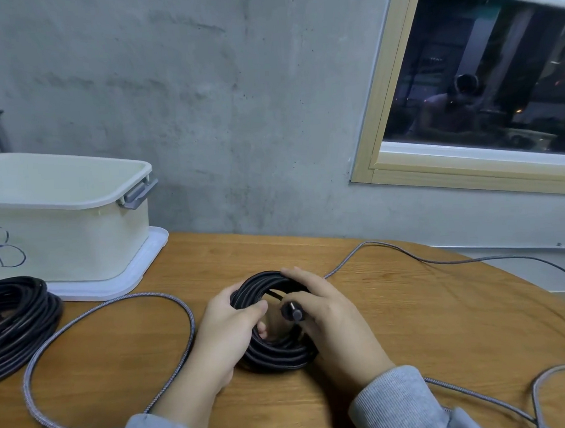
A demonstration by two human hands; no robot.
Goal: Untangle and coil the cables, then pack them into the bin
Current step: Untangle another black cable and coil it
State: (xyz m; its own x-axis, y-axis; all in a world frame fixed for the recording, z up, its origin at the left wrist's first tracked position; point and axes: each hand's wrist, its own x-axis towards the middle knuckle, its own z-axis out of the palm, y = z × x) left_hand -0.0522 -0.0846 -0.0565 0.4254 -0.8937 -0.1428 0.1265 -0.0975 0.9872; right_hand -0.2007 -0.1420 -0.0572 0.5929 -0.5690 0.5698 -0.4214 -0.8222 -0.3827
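A black cable coil [274, 325] is being held at the middle of the desk [411, 321], the left hand [225, 334] being curled round its left side. The right hand's [332, 319] grip is being closed on the coil's plug end [292, 310]. A grey braided cable [109, 308] is being left loose around them, and the bin [62, 218] is being kept at far left beside a second black coil [15, 319].

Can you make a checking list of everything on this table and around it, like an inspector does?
Surface: round wooden table, against a grey concrete wall.
Job's things: cream bin marked B, standing on its white lid; nothing seen inside from here.
Clutter: nothing seen.
Hands: left hand grips the black coil; right hand holds it and the plug.
Cables: second black coil at left edge; grey braided cable loose across the table.
Surroundings: wood-framed window, dark outside.
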